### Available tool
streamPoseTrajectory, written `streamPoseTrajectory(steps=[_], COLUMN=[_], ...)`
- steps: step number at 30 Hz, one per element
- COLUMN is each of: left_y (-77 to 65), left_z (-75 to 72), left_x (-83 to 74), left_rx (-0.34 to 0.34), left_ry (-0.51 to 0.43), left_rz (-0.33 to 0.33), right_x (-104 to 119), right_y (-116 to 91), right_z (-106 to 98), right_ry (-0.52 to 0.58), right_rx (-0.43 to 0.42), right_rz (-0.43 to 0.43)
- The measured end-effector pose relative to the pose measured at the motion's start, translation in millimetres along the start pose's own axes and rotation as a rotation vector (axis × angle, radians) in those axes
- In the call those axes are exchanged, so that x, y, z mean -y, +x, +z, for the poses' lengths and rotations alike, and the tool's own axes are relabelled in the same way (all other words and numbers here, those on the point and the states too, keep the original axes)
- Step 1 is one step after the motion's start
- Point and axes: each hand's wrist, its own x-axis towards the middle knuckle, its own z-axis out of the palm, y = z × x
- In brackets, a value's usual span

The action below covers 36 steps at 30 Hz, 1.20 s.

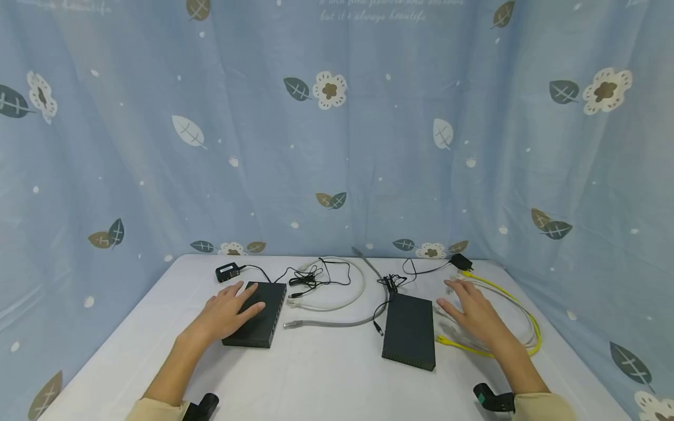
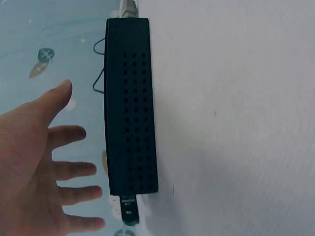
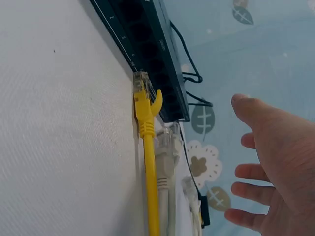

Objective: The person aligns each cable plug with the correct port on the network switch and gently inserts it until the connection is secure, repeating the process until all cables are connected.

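My left hand [image 1: 225,313] hovers with fingers spread above a black network switch [image 1: 267,316] at the left of the table. In the left wrist view, that switch's vented side [image 2: 133,113] faces the camera, with the hand holding nothing. Over on the right, my right hand [image 1: 476,310] is held above looped cables, its fingers apart and empty. Beside it lies a second black network switch [image 1: 409,330], whose row of numbered ports [image 3: 147,46] shows in the right wrist view. A yellow network cable [image 1: 537,333] curves under that hand, its plug [image 3: 143,98] close to the ports.
Between the switches lie a grey network cable [image 1: 337,324], a white network cable [image 1: 362,280] and a bundled black power cord [image 1: 305,280]. Black power adapters [image 1: 227,272] stand at both back corners. Off-white cables [image 3: 164,167] run alongside the yellow one. A blue patterned curtain [image 1: 337,146] hangs behind the table.
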Motion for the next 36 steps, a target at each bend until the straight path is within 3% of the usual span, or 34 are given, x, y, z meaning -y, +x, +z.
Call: streamPoseTrajectory(steps=[7, 17, 29, 36], left_y=[3.5, 13.3, 37.0, 50.6], left_z=[0.1, 5.3, 27.5, 39.9], left_x=[-16.4, -65.2, -138.7, -163.4], left_rx=[-0.029, 0.0, 0.132, 0.215], left_ry=[0.006, 0.016, 0.011, 0.039], left_rz=[0.101, 0.233, 0.407, 0.422], right_x=[8.0, 26.5, 43.6, 49.2], right_y=[1.3, -0.3, -1.7, -3.5], right_z=[5.8, 15.7, 27.1, 25.6], right_ry=[-0.013, -0.02, -0.03, -0.026], right_rx=[0.0, 0.006, 0.062, 0.139], right_rz=[-0.047, -0.112, -0.135, -0.133])
